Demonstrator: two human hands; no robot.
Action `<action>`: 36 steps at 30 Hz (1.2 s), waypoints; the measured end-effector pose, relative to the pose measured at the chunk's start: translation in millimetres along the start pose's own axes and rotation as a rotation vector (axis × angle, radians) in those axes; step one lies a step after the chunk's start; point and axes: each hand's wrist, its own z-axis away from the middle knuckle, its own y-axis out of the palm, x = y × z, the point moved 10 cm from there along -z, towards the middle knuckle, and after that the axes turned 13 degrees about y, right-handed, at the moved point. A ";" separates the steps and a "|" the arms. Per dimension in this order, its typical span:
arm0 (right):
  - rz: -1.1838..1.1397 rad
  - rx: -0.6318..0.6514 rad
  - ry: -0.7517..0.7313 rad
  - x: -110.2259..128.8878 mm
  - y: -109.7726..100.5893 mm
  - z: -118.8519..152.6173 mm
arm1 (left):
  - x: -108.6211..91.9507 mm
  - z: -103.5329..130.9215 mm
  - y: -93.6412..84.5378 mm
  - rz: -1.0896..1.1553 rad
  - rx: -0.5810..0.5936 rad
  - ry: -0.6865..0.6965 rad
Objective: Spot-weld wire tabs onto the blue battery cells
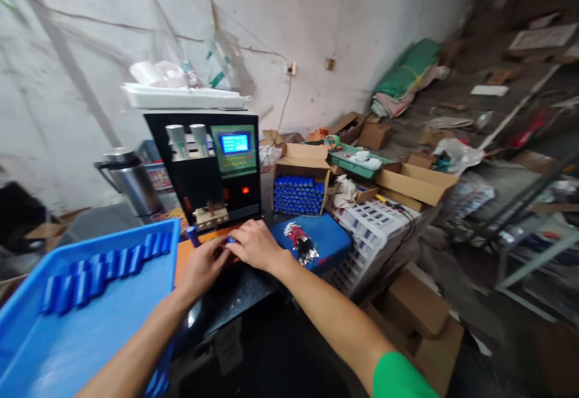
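My left hand (205, 267) and my right hand (257, 245) meet in front of the black spot welder (239, 196), fingers closed together. Between their fingertips shows a bit of a blue battery cell (231, 239), mostly covered by the fingers. Beside my left hand another blue cell (193, 236) stands upright near the welder's electrode block (211, 215). Under the hands lies an orange surface (183, 259). To the right of my right hand, a bundle of red, black and white wire leads (302, 243) rests on a blue pad (332, 235).
At left, a blue tray (131, 341) holds several blue cells in a row. A cardboard box (304, 155) full of blue cells stands right of the welder. Behind the tray is a steel jug (131, 184). A white plastic crate (368, 223) and open cartons (414, 184) stand farther right.
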 end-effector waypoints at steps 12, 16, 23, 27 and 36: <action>-0.183 -0.641 0.404 -196.8 -99.3 27.5 | -5.4 -7.9 3.6 -0.051 0.051 -0.008; -0.274 -0.761 0.564 -254.5 -120.1 33.2 | -4.1 -7.5 5.0 -0.025 0.055 -0.020; -1.197 -0.884 1.052 -329.9 -69.0 55.6 | -6.3 -7.9 6.6 -0.023 0.091 -0.019; -1.610 -0.832 1.174 -329.6 -35.5 51.4 | -6.3 -8.0 5.7 -0.051 0.094 -0.006; -1.861 -0.755 1.153 -312.3 -8.0 19.8 | -2.2 -6.8 7.0 -0.017 0.093 -0.003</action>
